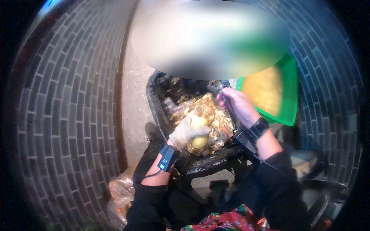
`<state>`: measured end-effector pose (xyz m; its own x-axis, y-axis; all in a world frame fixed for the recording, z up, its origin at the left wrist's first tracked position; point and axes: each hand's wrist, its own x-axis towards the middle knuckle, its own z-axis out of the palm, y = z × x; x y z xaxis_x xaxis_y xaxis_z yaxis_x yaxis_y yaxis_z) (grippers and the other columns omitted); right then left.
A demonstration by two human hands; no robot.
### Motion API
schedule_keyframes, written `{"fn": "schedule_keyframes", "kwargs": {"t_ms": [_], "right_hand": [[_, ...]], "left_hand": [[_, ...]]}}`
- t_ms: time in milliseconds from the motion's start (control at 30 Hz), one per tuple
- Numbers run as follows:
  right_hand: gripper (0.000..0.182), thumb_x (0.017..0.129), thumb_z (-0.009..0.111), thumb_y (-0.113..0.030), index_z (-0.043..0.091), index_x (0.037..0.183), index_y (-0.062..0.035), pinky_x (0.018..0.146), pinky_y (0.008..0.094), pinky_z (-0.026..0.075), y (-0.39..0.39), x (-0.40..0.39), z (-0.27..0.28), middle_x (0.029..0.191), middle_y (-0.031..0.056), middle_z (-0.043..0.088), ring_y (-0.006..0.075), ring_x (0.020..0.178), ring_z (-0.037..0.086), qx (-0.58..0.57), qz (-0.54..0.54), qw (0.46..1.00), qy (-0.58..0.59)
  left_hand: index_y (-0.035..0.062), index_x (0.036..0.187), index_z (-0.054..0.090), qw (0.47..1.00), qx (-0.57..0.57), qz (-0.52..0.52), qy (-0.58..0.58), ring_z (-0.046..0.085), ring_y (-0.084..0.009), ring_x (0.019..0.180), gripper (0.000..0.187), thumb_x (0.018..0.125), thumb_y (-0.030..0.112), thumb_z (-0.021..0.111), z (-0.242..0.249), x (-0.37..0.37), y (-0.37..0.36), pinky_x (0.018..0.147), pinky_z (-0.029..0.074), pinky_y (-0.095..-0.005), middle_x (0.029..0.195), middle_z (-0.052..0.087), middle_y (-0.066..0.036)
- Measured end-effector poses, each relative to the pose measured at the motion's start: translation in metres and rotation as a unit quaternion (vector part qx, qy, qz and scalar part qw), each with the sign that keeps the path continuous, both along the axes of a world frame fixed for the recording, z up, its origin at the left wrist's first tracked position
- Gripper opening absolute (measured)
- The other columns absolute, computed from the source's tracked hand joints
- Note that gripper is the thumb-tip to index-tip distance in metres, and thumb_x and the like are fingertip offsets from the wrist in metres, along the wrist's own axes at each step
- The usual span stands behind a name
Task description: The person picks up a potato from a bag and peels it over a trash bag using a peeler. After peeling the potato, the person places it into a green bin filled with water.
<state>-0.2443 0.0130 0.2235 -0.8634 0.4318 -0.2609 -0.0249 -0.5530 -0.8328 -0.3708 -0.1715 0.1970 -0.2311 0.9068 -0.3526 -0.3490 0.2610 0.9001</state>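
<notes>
My left hand [190, 132], in a pale knitted glove, is wrapped round a yellowish, peeled-looking potato [199, 142] above a black-lined bin [200, 164]. Brown and pale peelings [223, 122] lie in the bin beneath it. My right hand [238, 103] is bare and raised over the bin's right side. Its fingers are closed round a small dark-handled tool [224, 101], apart from the potato; the tool's exact shape is unclear.
A green tub [291, 92] of yellow pieces stands at the upper right. Clear plastic bags [122, 192] lie at the lower left. Brick walls [73, 100] rise on both sides. A metal bowl [327, 200] is at the lower right. A blurred patch covers the top.
</notes>
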Motion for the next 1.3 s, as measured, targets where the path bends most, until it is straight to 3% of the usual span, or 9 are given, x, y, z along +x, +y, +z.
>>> {"fn": "schedule_keyframes", "kwargs": {"t_ms": [233, 367, 400, 433, 567, 633, 900, 1133, 1300], "right_hand": [[0.028, 0.097, 0.044, -0.019, 0.063, 0.088, 0.0, 0.07, 0.0293, 0.047, -0.009, -0.003, 0.003, 0.083, 0.0091, 0.061, 0.0163, 0.073, 0.056, -0.008, 0.055, 0.998, 0.019], [0.057, 0.101, 0.035, -0.05, 0.061, 0.084, -0.0028, 0.067, 0.0264, 0.047, -0.018, -0.007, -0.015, 0.077, 0.0057, 0.063, 0.0132, 0.065, 0.057, 0.106, 0.055, 0.986, -0.116], [0.067, 0.099, 0.027, -0.06, 0.059, 0.075, -0.0059, 0.064, 0.0288, 0.046, -0.026, -0.009, -0.019, 0.068, 0.0038, 0.06, 0.0134, 0.06, 0.056, 0.21, 0.04, 0.968, -0.134], [0.076, 0.099, 0.023, -0.059, 0.063, 0.06, -0.007, 0.074, 0.0413, 0.046, -0.032, -0.006, 0.004, 0.061, 0.0084, 0.063, 0.0239, 0.067, 0.062, 0.298, 0.054, 0.932, -0.2], [0.05, 0.099, 0.039, -0.03, 0.061, 0.061, -0.0055, 0.078, 0.0466, 0.041, -0.032, -0.009, 0.005, 0.066, 0.0148, 0.062, 0.0334, 0.076, 0.059, 0.65, -0.055, 0.747, -0.132], [0.043, 0.096, 0.044, -0.025, 0.061, 0.063, -0.0047, 0.076, 0.046, 0.042, -0.018, -0.014, -0.005, 0.066, 0.0137, 0.062, 0.0315, 0.075, 0.059, 0.742, -0.024, 0.661, -0.107], [0.036, 0.091, 0.05, -0.023, 0.063, 0.062, -0.0049, 0.075, 0.041, 0.043, -0.005, -0.029, -0.021, 0.066, 0.0098, 0.063, 0.0291, 0.074, 0.059, 0.682, -0.029, 0.726, -0.082], [0.025, 0.082, 0.06, -0.011, 0.058, 0.058, -0.0087, 0.065, 0.0344, 0.041, -0.014, -0.05, -0.035, 0.059, 0.0021, 0.057, 0.0196, 0.062, 0.054, 0.779, -0.055, 0.625, 0.002], [0.026, 0.082, 0.06, -0.01, 0.058, 0.056, -0.0075, 0.065, 0.0353, 0.042, -0.021, -0.047, -0.032, 0.058, 0.0035, 0.057, 0.0211, 0.062, 0.055, 0.752, -0.082, 0.654, 0.003]], "left_hand": [[0.0047, 0.13, 0.047, 0.961, -0.008, 0.007, 0.276, 0.055, -0.0171, 0.109, 0.066, 0.071, 0.006, 0.076, 0.022, -0.005, -0.012, 0.095, 0.046, -0.0318, 0.119, 0.058, -0.006], [0.0054, 0.126, 0.049, 0.857, -0.184, -0.021, 0.481, 0.06, -0.0183, 0.103, 0.064, 0.072, 0.02, 0.079, 0.074, 0.011, -0.012, 0.09, 0.048, -0.0314, 0.115, 0.06, -0.009], [0.0105, 0.127, 0.049, 0.848, -0.199, -0.035, 0.489, 0.06, -0.0267, 0.105, 0.069, 0.069, 0.033, 0.079, 0.066, 0.005, -0.012, 0.091, 0.048, -0.0358, 0.115, 0.061, -0.013], [0.0157, 0.128, 0.05, 0.842, -0.21, -0.05, 0.495, 0.06, -0.0351, 0.108, 0.075, 0.066, 0.047, 0.079, 0.06, 0.001, -0.007, 0.091, 0.049, -0.0402, 0.115, 0.063, -0.017], [0.015, 0.121, 0.053, 0.788, -0.219, -0.082, 0.569, 0.065, -0.0349, 0.097, 0.064, 0.069, 0.042, 0.077, -0.003, -0.01, 0.011, 0.084, 0.052, -0.042, 0.107, 0.066, -0.016], [0.0149, 0.118, 0.054, 0.778, -0.309, -0.113, 0.536, 0.066, -0.0352, 0.095, 0.059, 0.069, 0.039, 0.076, 0.061, 0.013, 0.028, 0.082, 0.053, -0.0418, 0.107, 0.066, -0.016], [0.0203, 0.12, 0.055, 0.789, -0.279, -0.117, 0.535, 0.066, -0.0345, 0.09, 0.056, 0.069, 0.037, 0.074, 0.027, -0.01, 0.033, 0.078, 0.054, -0.0424, 0.106, 0.066, -0.014], [0.0155, 0.111, 0.058, 0.76, -0.308, -0.12, 0.559, 0.068, -0.0332, 0.083, 0.048, 0.071, 0.038, 0.073, 0.03, -0.022, 0.037, 0.072, 0.054, -0.042, 0.091, 0.069, -0.013], [0.0191, 0.126, 0.052, 0.765, -0.369, -0.149, 0.506, 0.065, -0.0346, 0.099, 0.061, 0.071, 0.035, 0.074, 0.045, -0.017, 0.046, 0.086, 0.051, -0.041, 0.104, 0.068, -0.016]]}}
